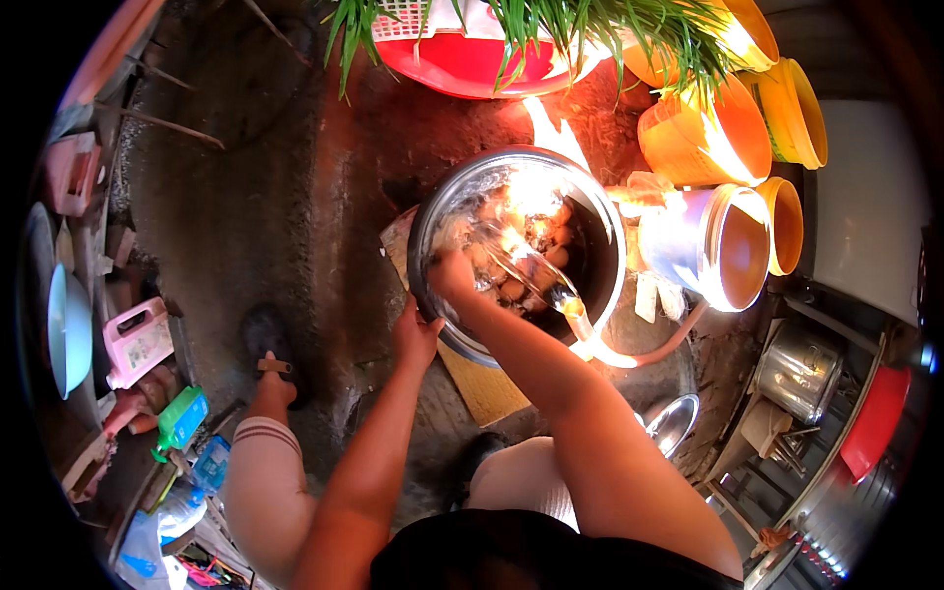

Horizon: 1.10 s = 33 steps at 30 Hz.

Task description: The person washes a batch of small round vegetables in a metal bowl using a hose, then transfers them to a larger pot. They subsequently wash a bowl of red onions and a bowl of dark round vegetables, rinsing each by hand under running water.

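Note:
A round metal pot [603, 274] stands on the floor before me with water in it. Several rounded brown items [557, 257], perhaps eggs or potatoes, lie in the water. My left hand [415, 333] grips the pot's near left rim, thumb on top. Inside the pot, my right hand [451, 276] reaches into the water at the left side; its fingers are blurred and partly hidden, so I cannot tell whether they hold anything. A hose [667, 348] rests over the near right rim, and water streams from its end across the pot.
Under the pot lies a flat board [483, 387]. Yellow buckets [704, 133] and a white bucket [682, 236] stand right. Beyond the pot is a red basin [457, 70] below green leafy stalks [612, 37]. A pink jug [139, 341] and a green bottle [181, 417] are left.

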Motion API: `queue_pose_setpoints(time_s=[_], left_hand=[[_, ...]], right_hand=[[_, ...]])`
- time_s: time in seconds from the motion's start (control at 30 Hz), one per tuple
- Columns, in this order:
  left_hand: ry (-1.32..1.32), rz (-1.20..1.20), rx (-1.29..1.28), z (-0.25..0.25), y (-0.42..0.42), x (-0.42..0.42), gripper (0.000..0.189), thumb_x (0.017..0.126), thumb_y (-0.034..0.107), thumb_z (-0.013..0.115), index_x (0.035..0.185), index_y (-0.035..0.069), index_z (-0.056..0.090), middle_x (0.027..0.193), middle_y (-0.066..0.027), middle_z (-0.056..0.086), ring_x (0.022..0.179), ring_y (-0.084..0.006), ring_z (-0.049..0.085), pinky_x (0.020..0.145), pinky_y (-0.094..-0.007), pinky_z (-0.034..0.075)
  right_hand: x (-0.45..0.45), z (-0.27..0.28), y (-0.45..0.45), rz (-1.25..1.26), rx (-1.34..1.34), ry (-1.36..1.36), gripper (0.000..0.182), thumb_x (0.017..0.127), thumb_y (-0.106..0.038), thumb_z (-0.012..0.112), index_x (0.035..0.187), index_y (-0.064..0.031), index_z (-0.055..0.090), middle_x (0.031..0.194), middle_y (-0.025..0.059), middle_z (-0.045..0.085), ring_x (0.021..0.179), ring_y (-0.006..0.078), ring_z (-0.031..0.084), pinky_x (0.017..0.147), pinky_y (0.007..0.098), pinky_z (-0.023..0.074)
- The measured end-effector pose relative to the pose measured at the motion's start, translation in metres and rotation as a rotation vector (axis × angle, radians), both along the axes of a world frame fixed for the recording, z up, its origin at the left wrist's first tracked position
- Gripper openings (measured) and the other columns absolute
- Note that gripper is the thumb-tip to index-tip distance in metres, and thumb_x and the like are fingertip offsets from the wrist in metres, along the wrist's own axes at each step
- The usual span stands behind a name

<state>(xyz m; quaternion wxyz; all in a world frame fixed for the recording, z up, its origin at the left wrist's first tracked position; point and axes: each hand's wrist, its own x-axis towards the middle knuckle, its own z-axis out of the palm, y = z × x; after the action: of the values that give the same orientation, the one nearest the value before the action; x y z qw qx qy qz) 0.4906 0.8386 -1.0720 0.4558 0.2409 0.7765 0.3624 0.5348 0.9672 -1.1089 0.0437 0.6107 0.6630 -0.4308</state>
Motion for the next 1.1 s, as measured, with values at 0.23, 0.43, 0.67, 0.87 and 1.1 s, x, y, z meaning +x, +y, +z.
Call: queue_pose_setpoints(time_s=[0.23,0.43,0.67,0.87,1.1], left_hand=[[-0.118,0.036,0.03,0.003,0.002,-0.006,0.054,0.073,-0.006,0.067,0.123,0.002,0.048,0.079,-0.005,0.065,0.068,-0.0108,0.06,0.064,-0.0255,0.048],[-0.153,0.075,-0.019,0.006,0.008,-0.001,0.048,0.073,-0.006,0.068,0.118,0.001,0.052,0.078,-0.0035,0.064,0.068,-0.0091,0.059,0.063,-0.0245,0.047],[-0.231,0.087,0.054,-0.002,-0.001,-0.008,0.05,0.073,-0.006,0.068,0.12,0.001,0.05,0.084,-0.0033,0.065,0.071,-0.0085,0.059,0.065,-0.0232,0.047],[-0.062,0.094,0.036,-0.001,-0.004,-0.003,0.088,0.069,-0.002,0.071,0.142,0.008,0.025,0.082,-0.007,0.066,0.069,-0.0139,0.062,0.066,-0.0284,0.05],[-0.046,0.068,0.029,-0.005,-0.003,-0.001,0.087,0.07,0.001,0.072,0.143,0.009,0.025,0.085,-0.0075,0.065,0.07,-0.0141,0.061,0.067,-0.0287,0.05]], right_hand=[[0.105,0.057,-0.024,0.476,-0.201,-0.45,0.023,0.076,-0.022,0.056,0.09,-0.0081,0.068,0.097,0.0148,0.066,0.093,0.0298,0.064,0.075,0.0407,0.0515],[0.153,0.066,-0.018,0.663,-0.102,-0.549,0.02,0.077,-0.025,0.06,0.091,-0.0144,0.07,0.088,0.0083,0.068,0.086,0.0291,0.065,0.071,0.0377,0.0517],[0.095,0.181,0.013,0.567,0.265,-0.145,0.029,0.065,-0.012,0.067,0.091,-0.0079,0.054,0.092,0.0158,0.054,0.089,0.0311,0.058,0.069,0.0428,0.0486],[0.107,0.172,0.142,0.636,0.567,-0.183,0.034,0.077,-0.016,0.058,0.11,-0.0206,0.058,0.1,0.0107,0.056,0.089,0.0292,0.059,0.066,0.0406,0.0498],[0.149,0.023,0.199,1.408,0.848,-0.459,0.051,0.074,-0.015,0.057,0.125,-0.0117,0.052,0.129,0.0049,0.048,0.115,0.0227,0.046,0.096,0.035,0.0398]])
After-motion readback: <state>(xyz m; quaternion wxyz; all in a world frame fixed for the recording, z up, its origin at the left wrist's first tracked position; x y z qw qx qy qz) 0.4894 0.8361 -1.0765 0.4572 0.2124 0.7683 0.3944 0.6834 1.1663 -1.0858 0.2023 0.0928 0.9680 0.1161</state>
